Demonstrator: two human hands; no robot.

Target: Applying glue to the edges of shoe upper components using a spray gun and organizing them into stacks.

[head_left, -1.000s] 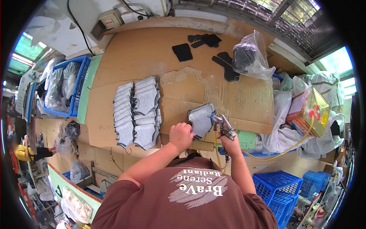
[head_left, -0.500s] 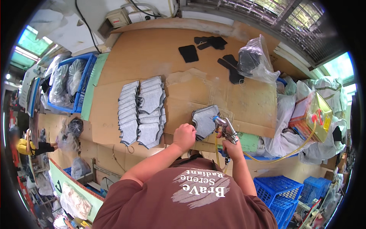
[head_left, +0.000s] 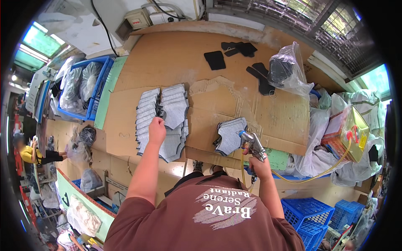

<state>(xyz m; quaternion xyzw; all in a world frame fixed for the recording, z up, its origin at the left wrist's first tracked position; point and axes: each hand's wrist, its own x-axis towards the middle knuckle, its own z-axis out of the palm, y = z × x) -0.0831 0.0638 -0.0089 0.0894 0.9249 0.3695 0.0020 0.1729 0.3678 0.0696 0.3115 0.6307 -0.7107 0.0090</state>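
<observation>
My right hand [head_left: 260,166] is wrapped round the handle of a metal spray gun [head_left: 253,146] with a blue nozzle. The nozzle points left at a small pile of grey fabric pieces with dark edges [head_left: 230,136]. Farther left, overlapping grey pieces lie in two rows, a left row [head_left: 146,113] and a right row [head_left: 172,144]. My left hand [head_left: 157,130] is between these rows, its fingers closed at the left edge of a grey fabric piece [head_left: 175,113]. The fingertips are partly hidden. A yellow hose [head_left: 299,180] runs from the gun to a metal can [head_left: 356,134].
Cardboard [head_left: 167,54] covers the table. Black cut pieces [head_left: 215,60] and a clear plastic bag [head_left: 284,69] lie toward the back. A blue crate [head_left: 90,106] stands at the left; blue baskets [head_left: 305,213] sit low at the right. Another person [head_left: 31,152] is far left.
My left hand has moved left from beside the small pile to the rows of grey pieces. My right hand still holds the spray gun near the pile. The whole view has shifted slightly.
</observation>
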